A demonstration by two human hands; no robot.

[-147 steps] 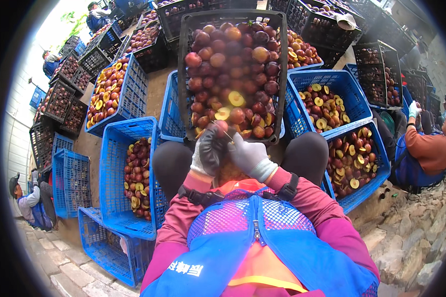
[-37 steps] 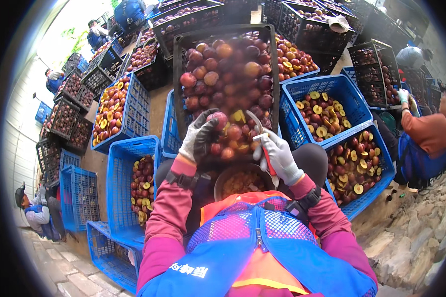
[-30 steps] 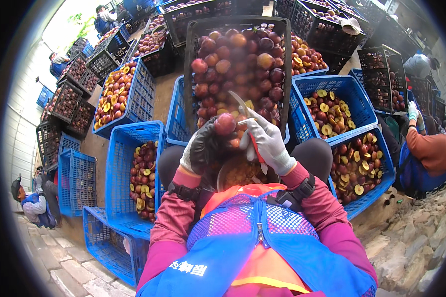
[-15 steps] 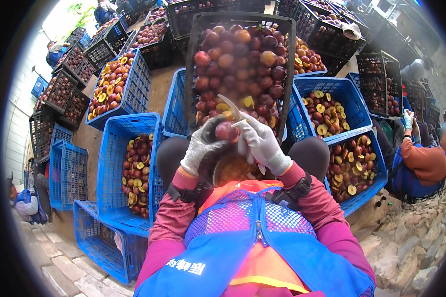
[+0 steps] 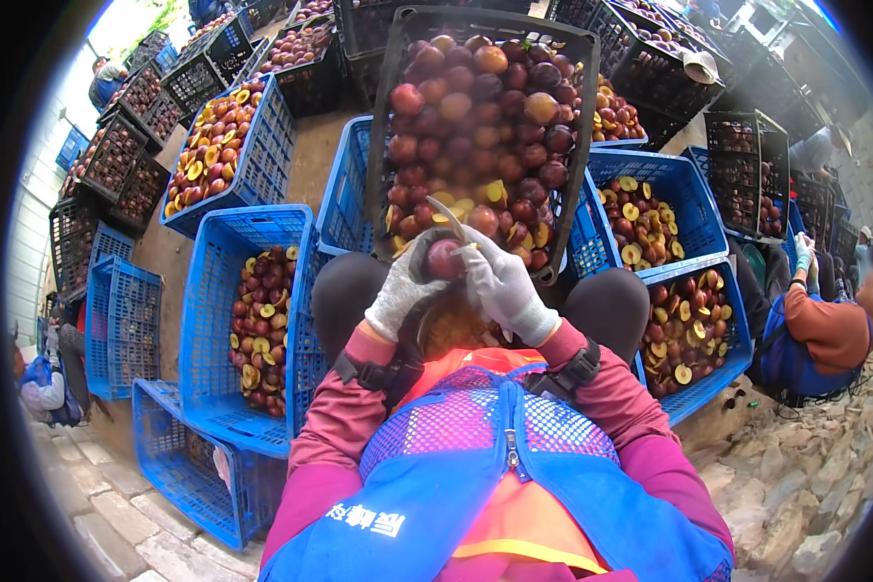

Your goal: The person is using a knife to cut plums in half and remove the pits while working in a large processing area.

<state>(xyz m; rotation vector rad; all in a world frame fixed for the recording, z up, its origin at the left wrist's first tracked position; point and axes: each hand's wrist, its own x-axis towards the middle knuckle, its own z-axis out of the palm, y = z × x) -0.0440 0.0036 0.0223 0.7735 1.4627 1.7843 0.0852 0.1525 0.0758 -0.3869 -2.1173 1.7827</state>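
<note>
In the middle, my gloved left hand [image 5: 398,286] has its fingers wrapped round a dark red plum [image 5: 446,260]. Against it, my gloved right hand [image 5: 510,289] grips a small knife with a curved blade [image 5: 446,215], which rises up and left over the plum. The knife's handle is mostly hidden in the glove. Just beyond both hands leans a black crate [image 5: 380,121] heaped with whole plums [image 5: 475,97], some yellow cut pieces showing at its near end. Under my wrists a container of cut pieces [image 5: 453,330] is partly covered by the hands.
Blue crates of halved plums stand at my left [image 5: 192,339] and at my right [image 5: 737,335]. A blue crate [image 5: 179,475] sits low on the left. Stacked black crates [image 5: 650,107] fill the back. A co-worker in an orange-brown top [image 5: 829,325] sits at the far right.
The view has shifted slightly, so the black crate appears a little higher and further right. My hands stay close together, with the plum and knife still held.
</note>
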